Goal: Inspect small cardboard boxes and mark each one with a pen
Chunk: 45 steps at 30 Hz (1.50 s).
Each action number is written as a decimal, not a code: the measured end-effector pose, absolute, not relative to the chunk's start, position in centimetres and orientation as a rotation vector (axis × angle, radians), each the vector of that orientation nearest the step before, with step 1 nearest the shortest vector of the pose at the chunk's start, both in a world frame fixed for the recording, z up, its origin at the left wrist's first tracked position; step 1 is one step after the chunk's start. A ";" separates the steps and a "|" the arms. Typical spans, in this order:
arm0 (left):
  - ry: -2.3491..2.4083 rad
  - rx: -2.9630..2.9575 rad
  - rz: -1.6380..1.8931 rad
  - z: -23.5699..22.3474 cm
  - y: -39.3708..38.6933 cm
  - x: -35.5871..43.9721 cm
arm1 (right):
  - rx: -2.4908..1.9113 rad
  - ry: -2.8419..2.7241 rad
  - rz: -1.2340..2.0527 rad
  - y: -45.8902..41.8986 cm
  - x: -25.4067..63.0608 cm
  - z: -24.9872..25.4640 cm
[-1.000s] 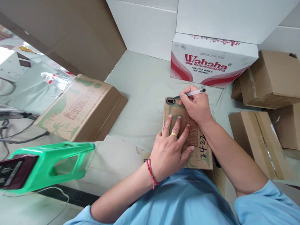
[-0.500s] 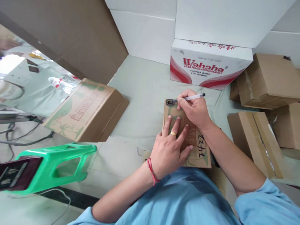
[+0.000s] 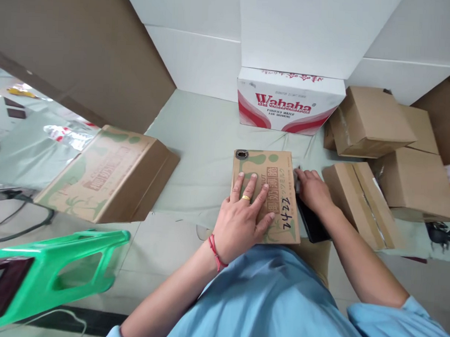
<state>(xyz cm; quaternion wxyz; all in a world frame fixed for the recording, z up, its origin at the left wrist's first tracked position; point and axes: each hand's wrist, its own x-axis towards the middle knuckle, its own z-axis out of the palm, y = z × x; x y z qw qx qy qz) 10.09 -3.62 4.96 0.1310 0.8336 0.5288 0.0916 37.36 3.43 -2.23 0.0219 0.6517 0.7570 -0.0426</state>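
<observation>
My left hand [image 3: 241, 216] lies spread flat on a small brown cardboard box [image 3: 285, 163], pressing its top near the middle. Handwritten digits, 2422, run along the box's right side. A dark-rimmed hole or mark [image 3: 242, 154] sits at its upper left corner. My right hand [image 3: 313, 191] is low on the cloth just right of the box, fingers curled. The dark end of a pen [image 3: 298, 167] peeks out at its fingertips; the rest is mostly hidden. Under the right wrist lies a flat black object [image 3: 312, 222], like a phone.
A white Wahaba-style water carton [image 3: 291, 104] printed "Wahaha" stands at the back. Several brown boxes [image 3: 361, 204] are stacked on the right. Another printed box [image 3: 109, 176] lies on the left, above a green plastic stool [image 3: 59, 275]. Keys [image 3: 440, 235] lie at the right.
My right hand has left the hole at the box's upper left corner and moved right, down to the cloth beside the box with the pen. The left hand stays on the box.
</observation>
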 end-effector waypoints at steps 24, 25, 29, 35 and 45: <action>1.543 2.453 0.339 4.7 -3.8 10.0 | 2.671 1.656 -0.446 -8.6 39.0 -4.2; 1.543 2.449 0.338 4.7 -3.8 10.1 | 2.701 1.645 -0.481 -8.6 39.3 -4.0; 1.540 2.441 0.314 4.8 -3.8 10.1 | 2.889 1.806 -0.467 -8.0 39.1 -1.8; 1.527 2.457 0.348 4.7 -3.7 10.1 | 2.951 2.541 -0.192 -4.8 31.7 5.6; 1.534 2.280 0.531 4.1 -3.7 10.0 | 2.651 2.830 -0.215 -2.7 21.5 7.2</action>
